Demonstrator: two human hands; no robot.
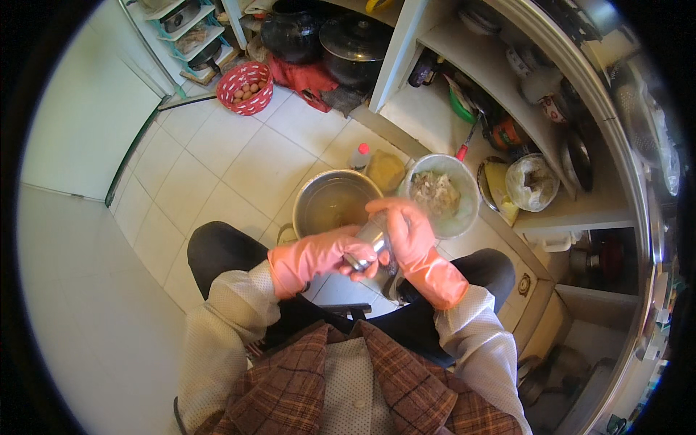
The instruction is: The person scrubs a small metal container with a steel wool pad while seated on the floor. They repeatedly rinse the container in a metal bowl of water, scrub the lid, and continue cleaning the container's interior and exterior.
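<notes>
My left hand (326,253), in a pinkish-orange rubber glove, grips a shiny cylindrical metal vessel (374,235). My right hand (410,231), gloved alike, is wrapped around the vessel's other side; a greyish, see-through layer shows near its fingers, too blurred to name. Both hands are held over the near right rim of a round metal basin (311,187), which contains cloudy brownish water. Just beyond my right hand stands a pale round tub (468,190) with whitish, crumpled scraps (435,191) inside.
Behind the basin are a red-capped bottle (359,157) and a yellowish lump (385,170). A red-and-white basket (244,103) of eggs sits farther off on the tiles. Large dark pots (356,49) and open cabinet shelves (484,65) line the back and right. A white panel (92,244) stands left.
</notes>
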